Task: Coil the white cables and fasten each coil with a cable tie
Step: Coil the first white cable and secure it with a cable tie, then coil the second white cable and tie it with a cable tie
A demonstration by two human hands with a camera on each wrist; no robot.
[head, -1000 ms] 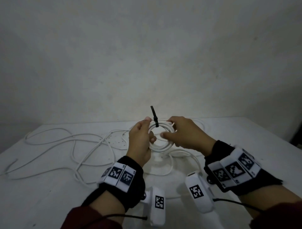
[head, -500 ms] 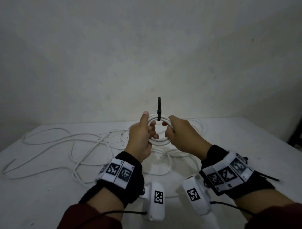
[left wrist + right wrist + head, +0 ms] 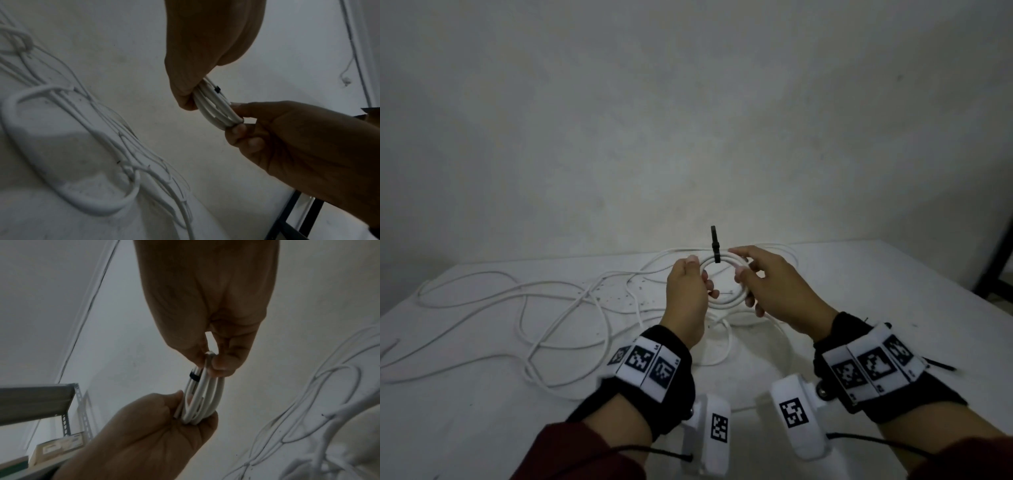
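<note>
White cable, wound into 1 small coil (image 3: 726,294), is held up above the table (image 3: 893,308) between both hands, and the black cable tie (image 3: 715,247) wraps its top with the free tail standing almost straight up. Compared with 1 second ago, the tail has swung from a leftward lean to near vertical, and the coil has turned to face the head camera more openly, its ring now showing clearly. The left hand (image 3: 688,298) has its thumb and curled fingers clamped on the coil's left side; in the left wrist view the strands (image 3: 216,105) fan out just below that pinch. The right hand (image 3: 774,291) has shifted: its forefinger and thumb now pinch the top of the coil just beside the tie, the other fingers curled round the right side. My reading is that the tie is already threaded and snug, so this coil looks fastened or nearly so. Loose white cable (image 3: 517,308) lies sprawled over the table to the left, uncoiled, so more coiling remains.
</note>
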